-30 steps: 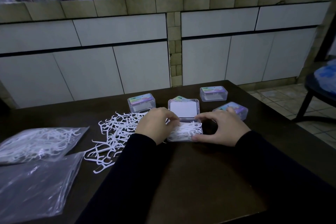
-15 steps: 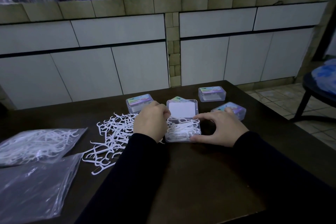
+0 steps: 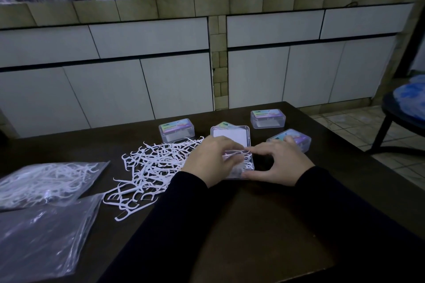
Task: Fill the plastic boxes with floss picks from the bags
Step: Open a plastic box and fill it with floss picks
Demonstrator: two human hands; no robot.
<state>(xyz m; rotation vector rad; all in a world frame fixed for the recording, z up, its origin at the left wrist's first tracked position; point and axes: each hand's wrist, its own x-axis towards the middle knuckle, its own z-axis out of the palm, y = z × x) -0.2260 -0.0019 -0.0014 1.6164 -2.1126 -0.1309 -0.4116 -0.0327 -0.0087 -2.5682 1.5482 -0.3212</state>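
Dim light falls on a dark wooden worktop (image 3: 264,232) that stands before a row of pale cabinet doors (image 3: 147,89) under a tiled ledge (image 3: 174,6). Both arms wear black sleeves (image 3: 345,202).

At the middle of the worktop, the left hand (image 3: 208,162) is curled over the near half of the open box (image 3: 247,169), its fingers pinching a few floss picks (image 3: 235,152) above the white picks already lying in the box. The right hand (image 3: 279,163) grips that same box from the right side, thumb at the near right corner, forefinger stretched to the far edge, where it meets the picks the left hand holds. The box's lid (image 3: 230,136) stands tilted up behind, showing a white inner face.

Around the open box are four closed boxes, each with a coloured label: one far left (image 3: 176,130), one far right (image 3: 268,118), one to the right (image 3: 296,140) partly hidden behind the right hand, and one (image 3: 222,124) of which only a corner shows above the raised lid. That makes five boxes counted.

Left of the hands a loose heap of white floss picks (image 3: 149,167) spreads across the worktop, too tangled to count, and touches the left sleeve. Farther left lie two clear plastic bags: the far bag (image 3: 46,182) is full of picks, the near bag (image 3: 39,236) lies flat, with almost nothing in it.

At the right edge a dark stool (image 3: 395,112) with a blue cushion (image 3: 411,94) stands on the tiled floor (image 3: 358,126).
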